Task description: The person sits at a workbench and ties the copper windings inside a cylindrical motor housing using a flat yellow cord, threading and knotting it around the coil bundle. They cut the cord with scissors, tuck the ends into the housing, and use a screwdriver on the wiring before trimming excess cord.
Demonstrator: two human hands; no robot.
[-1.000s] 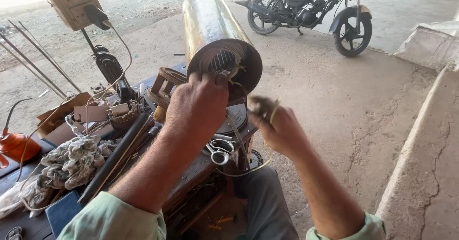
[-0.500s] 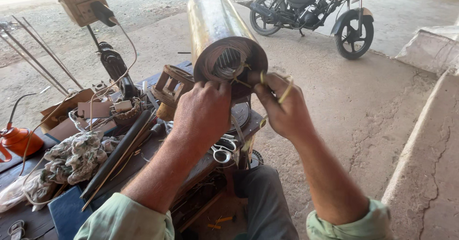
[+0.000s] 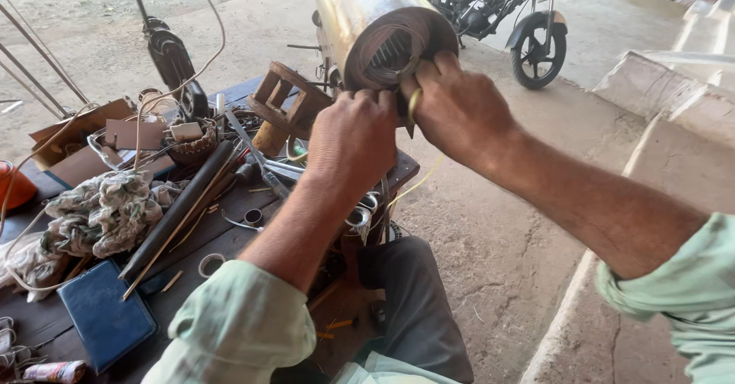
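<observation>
On the counter (image 3: 230, 231) lay a blue case (image 3: 103, 315) and rags (image 3: 107, 212). My left hand (image 3: 352, 143) gripped shut at the metal cylinder's (image 3: 367, 16) open end; my right hand (image 3: 459, 112) pinched a yellow strip (image 3: 414, 102) there. A motorcycle (image 3: 505, 9) stood beyond.

Both hands crowd the open end of the metal cylinder (image 3: 367, 16): the left hand (image 3: 352, 139) sits just below its rim, the right hand (image 3: 458, 108) against its right edge, so the mouth is nearly closed off from the near side. Left of them the wooden frame (image 3: 287, 101) stands close, leaving only a narrow gap. Farther left the workbench (image 3: 230, 235) is cluttered with a long dark rod (image 3: 180, 208), a bundled cloth (image 3: 107, 212) and a blue case (image 3: 103, 315). To the right, bare concrete ground (image 3: 505, 254) lies open up to the kerb (image 3: 582, 307). A motorcycle (image 3: 498, 9) blocks the far side.
</observation>
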